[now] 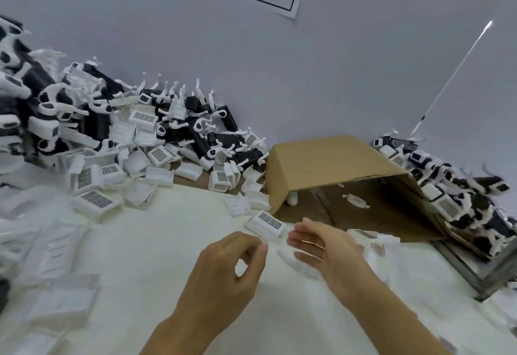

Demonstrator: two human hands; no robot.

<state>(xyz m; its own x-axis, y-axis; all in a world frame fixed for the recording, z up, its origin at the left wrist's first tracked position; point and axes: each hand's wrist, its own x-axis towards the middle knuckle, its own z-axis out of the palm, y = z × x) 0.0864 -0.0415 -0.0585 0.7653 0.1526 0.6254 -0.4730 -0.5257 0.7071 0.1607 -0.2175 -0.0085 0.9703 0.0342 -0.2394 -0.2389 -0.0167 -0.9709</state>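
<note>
A heap of black-and-white plastic parts fills the far left of the white table. A cardboard box lies tipped on its side at far right. Near centre, the left hand pinches the near corner of a white grille cover. The right hand, fingers loosely extended and empty, is at the cover's right end. This looks like the pick-up step, and next the right hand must take hold.

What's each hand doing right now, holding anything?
Left hand: fingers curled, pinching the near edge of the white grille piece.
Right hand: open, fingers straight, tips beside that piece, holding nothing.
</note>
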